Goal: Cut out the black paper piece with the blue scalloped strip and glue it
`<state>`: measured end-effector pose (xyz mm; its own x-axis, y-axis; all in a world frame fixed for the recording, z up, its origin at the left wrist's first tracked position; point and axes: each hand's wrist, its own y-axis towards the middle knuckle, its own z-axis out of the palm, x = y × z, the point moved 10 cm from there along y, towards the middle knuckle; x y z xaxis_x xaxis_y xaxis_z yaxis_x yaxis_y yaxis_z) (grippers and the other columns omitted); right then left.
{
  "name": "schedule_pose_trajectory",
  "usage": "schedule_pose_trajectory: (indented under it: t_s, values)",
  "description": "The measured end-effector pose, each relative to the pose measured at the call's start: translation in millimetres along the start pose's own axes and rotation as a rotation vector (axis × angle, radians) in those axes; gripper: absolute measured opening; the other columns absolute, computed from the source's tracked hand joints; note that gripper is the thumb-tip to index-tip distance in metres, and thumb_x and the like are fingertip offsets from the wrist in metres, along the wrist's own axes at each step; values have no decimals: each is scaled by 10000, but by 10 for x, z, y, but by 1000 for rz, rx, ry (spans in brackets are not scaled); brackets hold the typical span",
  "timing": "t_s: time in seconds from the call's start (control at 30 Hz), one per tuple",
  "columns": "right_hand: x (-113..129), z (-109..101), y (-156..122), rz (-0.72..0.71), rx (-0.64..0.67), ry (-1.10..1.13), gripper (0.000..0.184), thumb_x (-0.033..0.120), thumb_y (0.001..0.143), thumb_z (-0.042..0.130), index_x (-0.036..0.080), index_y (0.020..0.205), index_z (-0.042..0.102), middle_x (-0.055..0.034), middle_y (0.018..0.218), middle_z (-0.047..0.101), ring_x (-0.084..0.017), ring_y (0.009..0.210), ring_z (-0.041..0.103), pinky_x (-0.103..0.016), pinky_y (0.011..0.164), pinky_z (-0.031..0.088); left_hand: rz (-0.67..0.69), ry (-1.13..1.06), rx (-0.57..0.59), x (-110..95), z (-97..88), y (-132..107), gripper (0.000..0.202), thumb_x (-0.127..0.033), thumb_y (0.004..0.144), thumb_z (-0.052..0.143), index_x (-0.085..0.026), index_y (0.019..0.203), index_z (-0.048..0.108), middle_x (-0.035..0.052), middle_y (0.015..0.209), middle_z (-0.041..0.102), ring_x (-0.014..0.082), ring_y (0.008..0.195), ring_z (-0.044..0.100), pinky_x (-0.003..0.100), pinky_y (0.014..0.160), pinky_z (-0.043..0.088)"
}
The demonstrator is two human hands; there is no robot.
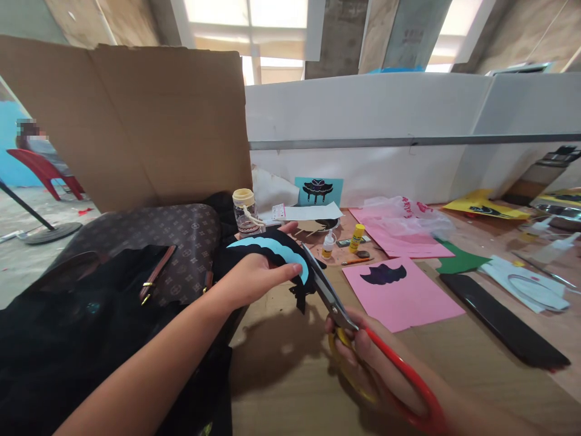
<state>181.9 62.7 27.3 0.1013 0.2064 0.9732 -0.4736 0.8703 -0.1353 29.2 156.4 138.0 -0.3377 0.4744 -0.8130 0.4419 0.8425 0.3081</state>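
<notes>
My left hand (254, 275) grips a curved piece of black paper (254, 238) with a light blue scalloped strip (267, 247) on it, the thumb pressing on the strip's right end. In my right hand (358, 339) is a pair of scissors (333, 303) with one red and one yellow handle. Their blades point up and to the left, along the paper's right edge. Whether the blades touch the paper I cannot tell. A ragged black scrap (302, 298) hangs below the paper near the blades.
Right of the scissors lies pink paper (426, 303) bearing a dark cutout (384, 274). Behind are a glue stick (356, 238), a small glue bottle (328, 245) and a jar (245, 212). A long black case (503, 321) lies right; a patterned bag (181, 242) stands left, before a cardboard panel (172, 121).
</notes>
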Motion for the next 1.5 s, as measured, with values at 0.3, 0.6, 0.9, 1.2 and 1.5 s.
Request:
schedule_pose_trajectory:
  t_s: [0.3, 0.6, 0.9, 1.2, 1.5]
  values:
    - [43, -1, -135, 85, -71, -41, 658, 824, 788, 606, 243, 1095, 592, 63, 680, 425, -51, 497, 297, -182, 461, 250, -77, -16, 126, 66, -19, -50, 376, -534, 861, 732, -259, 1110, 794, 47, 1250, 751, 348, 1265, 615, 488, 1200, 347]
    - [85, 18, -60, 1, -46, -107, 710, 873, 754, 582, 214, 1017, 543, 98, 618, 351, -41, 463, 210, -219, 453, 137, -89, -282, 89, 87, -8, 3, 615, -565, 817, 770, -233, 1322, 657, 105, 1309, 705, 352, 1237, 629, 479, 1046, 510]
    - [56, -11, -29, -32, -66, -81, 711, 860, 779, 570, 206, 1056, 539, 77, 654, 405, -41, 466, 236, -222, 446, 127, -97, -394, -74, -11, 5, -22, 647, -512, 838, 766, -186, 1370, 596, 114, 1316, 696, 326, 1225, 630, 450, 1035, 512]
    - [-4, -60, -62, -8, -82, -64, 624, 790, 834, 591, 246, 1141, 599, 76, 636, 379, -55, 471, 247, -221, 444, 198, -76, -350, 16, -46, 105, -10, 544, -422, 850, 758, -178, 1320, 631, 111, 1287, 709, 323, 1241, 624, 482, 1092, 472]
    - [-10, -72, -119, 71, -124, -80, 651, 826, 812, 570, 264, 1139, 594, 79, 656, 387, -50, 480, 289, -193, 464, 226, -83, -320, 20, -28, 98, -14, 499, -456, 846, 752, -158, 1233, 647, 124, 1237, 726, 340, 1179, 654, 496, 1032, 512]
